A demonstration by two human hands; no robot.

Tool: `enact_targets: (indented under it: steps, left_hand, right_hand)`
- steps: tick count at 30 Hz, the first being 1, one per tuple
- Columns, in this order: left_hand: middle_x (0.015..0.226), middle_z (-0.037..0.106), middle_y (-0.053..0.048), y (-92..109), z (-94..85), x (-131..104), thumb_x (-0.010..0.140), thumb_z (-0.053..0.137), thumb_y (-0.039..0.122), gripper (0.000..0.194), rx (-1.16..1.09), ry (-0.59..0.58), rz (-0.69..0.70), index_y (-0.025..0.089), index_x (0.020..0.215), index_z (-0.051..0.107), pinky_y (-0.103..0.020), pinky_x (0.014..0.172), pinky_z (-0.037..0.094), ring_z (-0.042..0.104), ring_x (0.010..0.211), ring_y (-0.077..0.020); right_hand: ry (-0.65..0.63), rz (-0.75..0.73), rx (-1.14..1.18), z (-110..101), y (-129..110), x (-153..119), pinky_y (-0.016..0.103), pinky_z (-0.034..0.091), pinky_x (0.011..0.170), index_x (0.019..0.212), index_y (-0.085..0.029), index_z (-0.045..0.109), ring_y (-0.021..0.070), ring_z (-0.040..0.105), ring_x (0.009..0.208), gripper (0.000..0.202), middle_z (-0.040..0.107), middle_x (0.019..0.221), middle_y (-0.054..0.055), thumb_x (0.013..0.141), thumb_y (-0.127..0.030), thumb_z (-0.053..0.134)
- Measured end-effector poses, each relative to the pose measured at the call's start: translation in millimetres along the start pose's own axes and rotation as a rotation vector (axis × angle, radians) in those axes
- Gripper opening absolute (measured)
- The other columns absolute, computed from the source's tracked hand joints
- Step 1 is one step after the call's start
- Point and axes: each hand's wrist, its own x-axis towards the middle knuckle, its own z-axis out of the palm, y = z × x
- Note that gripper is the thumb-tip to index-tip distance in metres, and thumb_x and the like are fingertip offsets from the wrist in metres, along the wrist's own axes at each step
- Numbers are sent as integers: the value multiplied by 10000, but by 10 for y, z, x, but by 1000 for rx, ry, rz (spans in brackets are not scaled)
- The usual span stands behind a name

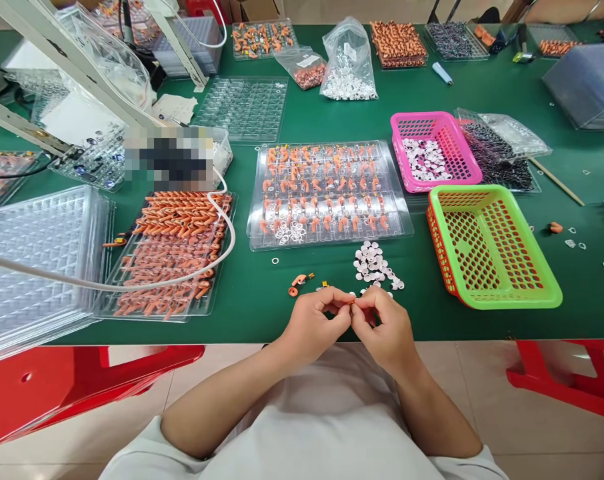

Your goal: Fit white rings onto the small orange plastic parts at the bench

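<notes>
My left hand [318, 325] and my right hand [388, 328] meet at the front edge of the green table. Both pinch one small orange piece [352, 303] between thumbs and forefingers; most of it is hidden by the fingertips. Just beyond my left hand lie loose orange parts [299, 280] with a yellow bit. White round discs [373, 261] are scattered beyond my right hand. Farther back, a clear tray [405, 223] holds rows of orange curved parts, with a cluster of white rings [290, 232] at its front left.
To the right stand a green basket [552, 293] and a pink basket [398, 143] with white pieces inside. A tray of orange parts [167, 267] sits left, crossed by a white cable [235, 230]. Bags and more trays line the back. A person's arm [567, 10] shows top right.
</notes>
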Motion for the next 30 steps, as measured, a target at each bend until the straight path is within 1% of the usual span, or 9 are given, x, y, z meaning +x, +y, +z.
enact_targets:
  steps: [4, 7, 11, 14, 17, 22, 26, 28, 30]
  left_hand:
    - [832, 749, -45, 45, -36, 37, 738, 632, 162, 126, -36, -70, -64, 160, 839, 708, -265, 708, 566, 705, 764, -172]
    - [741, 728, -23, 74, -62, 76, 718, 650, 155, 103, -190, -68, -130, 155, 813, 690, -246, 644, 554, 676, 667, -140]
    - [761, 747, -29, 102, -83, 116, 706, 688, 172, 107, -327, -50, -194, 144, 809, 686, -241, 647, 564, 666, 635, -118]
    - [746, 751, -35, 111, -71, 127, 697, 709, 191, 116, -362, -38, -241, 139, 799, 688, -255, 666, 577, 694, 690, -145]
    - [769, 760, -43, 116, -46, 127, 689, 719, 194, 121, -387, -37, -251, 139, 792, 691, -270, 671, 584, 704, 706, -158]
    - [794, 769, -47, 148, -34, 113, 693, 723, 206, 128, -387, -48, -245, 144, 800, 692, -291, 693, 589, 711, 704, -163]
    - [776, 765, -43, 173, -36, 94, 708, 725, 219, 129, -377, -54, -235, 143, 807, 695, -289, 685, 594, 707, 672, -154]
    - [809, 769, -50, 173, -30, 79, 725, 719, 218, 125, -369, -55, -219, 142, 822, 699, -276, 690, 593, 712, 702, -153]
    - [849, 772, -58, 160, -16, 60, 753, 703, 218, 125, -353, -54, -193, 142, 852, 702, -271, 716, 594, 720, 759, -159]
  right_hand:
    - [-43, -19, 25, -66, 7, 27, 215, 401, 530, 809, -212, 523, 96, 469, 594, 145, 510, 707, -36, 870, -84, 553]
    - [-94, -48, 70, -146, 2, 34, 221, 447, 569, 958, -223, 579, 105, 529, 653, 150, 573, 793, -12, 893, -89, 560]
    - [-121, -282, -41, -207, 34, -18, 253, 498, 647, 1198, -254, 563, 132, 575, 765, 382, 588, 940, 37, 868, -72, 629]
    - [-97, -410, -217, -194, 90, -78, 254, 486, 624, 1242, -269, 572, 127, 553, 725, 443, 551, 923, 42, 863, -49, 634]
    - [-54, -452, -318, -171, 133, -121, 255, 481, 615, 1235, -278, 591, 133, 558, 721, 429, 561, 915, 45, 867, -59, 618]
    - [-46, -435, -353, -139, 128, -134, 280, 506, 628, 1250, -292, 573, 162, 586, 743, 438, 601, 892, 51, 867, -81, 604]
    - [-8, -396, -255, -104, 84, -115, 295, 546, 662, 1204, -274, 574, 177, 629, 792, 407, 650, 921, 59, 854, -73, 622]
    - [30, -311, -143, -91, 54, -115, 297, 561, 691, 1150, -268, 576, 174, 647, 812, 369, 666, 933, 49, 849, -60, 623]
    - [61, -155, -18, -85, 23, -128, 289, 565, 681, 1071, -267, 591, 160, 653, 774, 288, 674, 910, 27, 859, -74, 618]
